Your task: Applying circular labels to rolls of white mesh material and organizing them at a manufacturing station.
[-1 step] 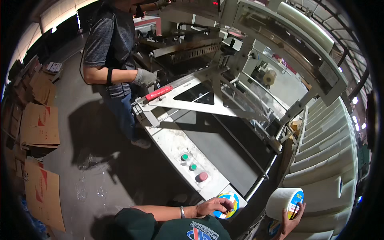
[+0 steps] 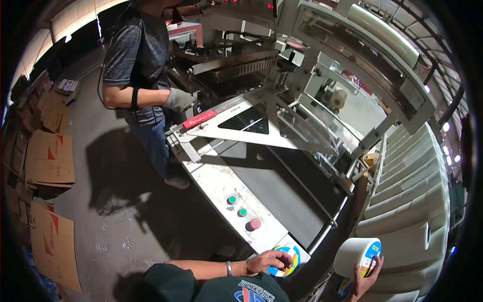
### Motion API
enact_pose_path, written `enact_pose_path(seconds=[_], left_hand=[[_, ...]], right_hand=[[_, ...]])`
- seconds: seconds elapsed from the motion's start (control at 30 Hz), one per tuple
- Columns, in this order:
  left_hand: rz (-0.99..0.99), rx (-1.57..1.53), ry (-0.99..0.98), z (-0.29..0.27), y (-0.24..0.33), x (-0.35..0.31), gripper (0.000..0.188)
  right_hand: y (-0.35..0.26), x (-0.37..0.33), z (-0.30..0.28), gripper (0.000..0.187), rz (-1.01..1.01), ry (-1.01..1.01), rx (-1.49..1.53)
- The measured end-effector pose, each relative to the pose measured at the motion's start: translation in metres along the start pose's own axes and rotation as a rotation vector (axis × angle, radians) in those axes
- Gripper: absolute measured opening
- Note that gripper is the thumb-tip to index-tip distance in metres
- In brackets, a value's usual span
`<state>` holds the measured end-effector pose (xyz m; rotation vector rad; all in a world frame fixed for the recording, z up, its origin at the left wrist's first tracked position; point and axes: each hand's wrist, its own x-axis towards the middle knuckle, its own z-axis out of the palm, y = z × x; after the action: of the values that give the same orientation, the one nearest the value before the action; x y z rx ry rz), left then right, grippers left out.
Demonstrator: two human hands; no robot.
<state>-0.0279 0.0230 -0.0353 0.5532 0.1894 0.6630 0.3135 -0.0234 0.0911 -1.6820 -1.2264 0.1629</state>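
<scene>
At btm, R hand gripping white roll, L hand (grip unclear) partly hiding disc

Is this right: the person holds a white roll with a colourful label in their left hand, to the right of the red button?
Not the left: the head view shows the right hand holding the white roll with its colourful label, to the right of the red button.

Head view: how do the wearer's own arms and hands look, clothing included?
The left arm comes out of a short, dark green sleeve, with a silvery band at the wrist. The left hand and right hand are both ungloved; no sleeve shows on the right side.
</scene>
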Motion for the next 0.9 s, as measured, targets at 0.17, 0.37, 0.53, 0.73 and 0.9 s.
enact_pose_path(seconds=[0.17,0.37,0.53,0.73,0.9], left_hand=[[0.035,0.027,0.025,0.003,0.000,0.001,0.037],[0.034,0.043,0.037,0.003,-0.001,0.000,0.036],[0.026,0.043,0.033,0.005,-0.002,-0.002,0.036],[0.016,0.083,-0.015,-0.002,-0.005,0.008,0.040],[-0.081,-0.048,0.115,0.012,0.001,0.010,0.043]], right_hand=[[0.082,-0.020,0.005,0.099,0.003,-0.117,-0.046],[0.070,-0.025,0.010,0.096,-0.011,-0.085,0.002],[0.057,-0.028,0.005,0.096,0.037,-0.084,0.043],[0.022,0.017,-0.013,0.076,-0.030,0.012,0.040],[-0.001,0.043,0.013,0.074,-0.004,-0.036,-0.076]])
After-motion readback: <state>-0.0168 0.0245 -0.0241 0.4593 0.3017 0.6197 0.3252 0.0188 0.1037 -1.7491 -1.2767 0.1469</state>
